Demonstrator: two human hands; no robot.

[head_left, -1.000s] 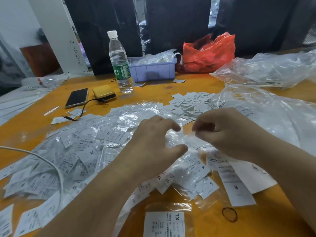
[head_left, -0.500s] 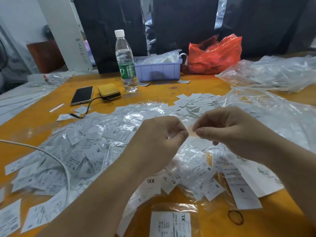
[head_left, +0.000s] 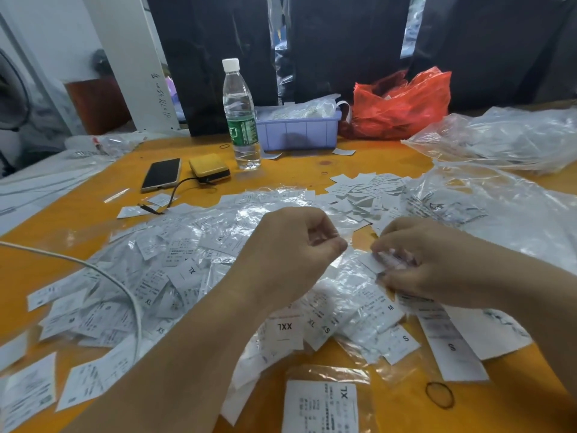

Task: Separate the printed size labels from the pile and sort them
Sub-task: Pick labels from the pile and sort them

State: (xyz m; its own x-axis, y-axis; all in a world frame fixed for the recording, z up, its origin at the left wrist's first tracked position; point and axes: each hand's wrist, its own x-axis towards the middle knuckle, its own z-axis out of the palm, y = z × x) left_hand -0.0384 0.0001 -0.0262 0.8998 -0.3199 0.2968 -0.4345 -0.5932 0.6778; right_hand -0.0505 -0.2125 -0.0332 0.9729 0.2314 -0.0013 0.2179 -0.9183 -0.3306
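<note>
A wide pile of white printed size labels [head_left: 175, 276] in thin clear sleeves covers the orange table [head_left: 312, 168]; letters XL, XXL, S and M show on some. My left hand [head_left: 290, 254] hovers over the pile's middle, thumb and fingers pinched on a crinkled clear sleeve [head_left: 346, 270]. Just to its right, my right hand [head_left: 427, 264] pinches a white label [head_left: 373, 260] at the sleeve's edge. A bagged XL label [head_left: 321, 404] lies near the front edge. Strips marked S [head_left: 449, 348] lie under my right wrist.
A water bottle [head_left: 240, 117], a phone [head_left: 161, 175] and a yellow power bank [head_left: 209, 167] with its cable sit at the back left. A lilac tray [head_left: 296, 132] and a red bag [head_left: 402, 104] stand behind. Clear bags [head_left: 499, 139] fill the right. A white cable [head_left: 93, 270] crosses the pile. A black rubber band [head_left: 439, 395] lies front right.
My hands closed together over the pile, then drew slightly apart; the right hand now grips a white label at the sleeve. The view has shifted a little.
</note>
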